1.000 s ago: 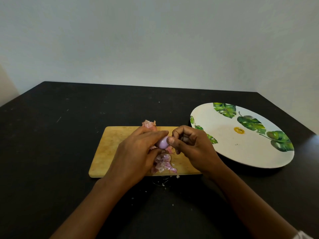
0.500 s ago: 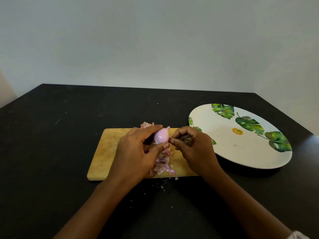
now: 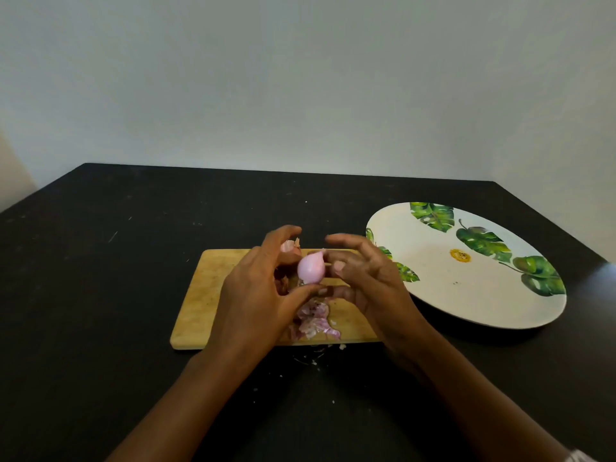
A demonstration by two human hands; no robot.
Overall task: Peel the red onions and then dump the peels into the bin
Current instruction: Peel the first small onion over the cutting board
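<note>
A small peeled red onion (image 3: 310, 268), pale pink and glossy, is held above the wooden cutting board (image 3: 206, 295). My left hand (image 3: 256, 295) grips it from the left, with the thumb under it and the index finger lifted clear. My right hand (image 3: 370, 278) closes on it from the right, a fingertip on its side and the thumb below. A heap of purple and white peels (image 3: 315, 321) lies on the board's near edge under my hands. Another unpeeled onion or piece of skin (image 3: 289, 245) shows behind my left fingers. No bin is in view.
A large white plate with green leaf prints (image 3: 466, 288) sits to the right of the board on the black table (image 3: 100, 295). Small peel crumbs (image 3: 313, 360) lie on the table just in front of the board. A pale wall rises behind the table.
The onion has risen a little and turned, showing more of its bare pink surface. My right fingers have spread from a tight pinch on the skin, and my left index finger has lifted away.
</note>
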